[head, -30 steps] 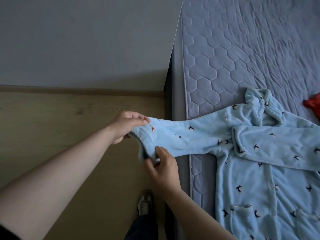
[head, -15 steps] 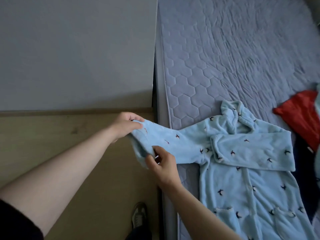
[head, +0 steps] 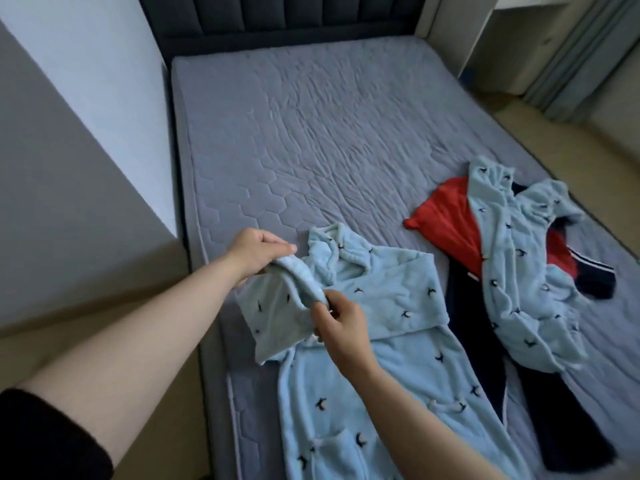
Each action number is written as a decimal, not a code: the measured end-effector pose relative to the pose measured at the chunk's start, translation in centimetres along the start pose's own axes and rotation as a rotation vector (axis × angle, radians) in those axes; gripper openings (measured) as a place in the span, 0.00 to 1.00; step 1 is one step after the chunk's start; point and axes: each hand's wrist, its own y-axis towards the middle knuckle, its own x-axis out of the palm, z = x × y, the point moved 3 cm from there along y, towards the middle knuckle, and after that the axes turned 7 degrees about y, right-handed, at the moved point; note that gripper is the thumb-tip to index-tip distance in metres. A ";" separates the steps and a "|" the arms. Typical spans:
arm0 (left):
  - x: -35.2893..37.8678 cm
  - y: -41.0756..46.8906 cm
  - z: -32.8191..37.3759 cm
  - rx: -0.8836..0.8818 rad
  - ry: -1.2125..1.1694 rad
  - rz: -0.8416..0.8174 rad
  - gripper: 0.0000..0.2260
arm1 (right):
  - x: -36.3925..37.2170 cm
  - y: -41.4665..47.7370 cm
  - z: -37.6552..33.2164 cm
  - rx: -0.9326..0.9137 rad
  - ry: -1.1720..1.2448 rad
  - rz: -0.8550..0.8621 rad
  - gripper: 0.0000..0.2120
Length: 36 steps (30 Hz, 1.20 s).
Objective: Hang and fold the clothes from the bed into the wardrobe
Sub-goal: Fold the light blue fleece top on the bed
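- Two hands pinch the sleeve cuff [head: 300, 279] — left hand [head: 258, 252] at its far end, right hand [head: 341, 325] at its near end.
- Light-blue pajama top [head: 398, 306] lies flat on the bed [head: 311, 133], near its left edge.

no readable text, labels, brands or numbers anywhere

Open bed [head: 329, 140] toward headboard [head: 277, 15]; wall [head: 69, 150] flanks left.

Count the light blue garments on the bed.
2. The near garment lies left, its sleeve in the left hand and right hand; the other garment is crumpled at right over a red garment. More may hide beneath.
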 end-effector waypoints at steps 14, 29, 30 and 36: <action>26.1 10.5 9.2 0.031 0.213 -0.307 0.12 | -22.2 8.2 10.0 0.185 0.059 0.306 0.15; 31.0 15.8 -5.1 0.008 0.282 -0.292 0.06 | -24.0 11.7 22.8 0.422 -0.338 0.338 0.17; 30.2 15.9 -6.1 -0.004 0.309 -0.278 0.05 | -23.5 11.9 23.1 0.415 -0.369 0.307 0.17; 25.6 17.5 -9.9 0.002 0.380 -0.225 0.06 | -19.8 16.0 23.0 0.305 -0.518 0.144 0.15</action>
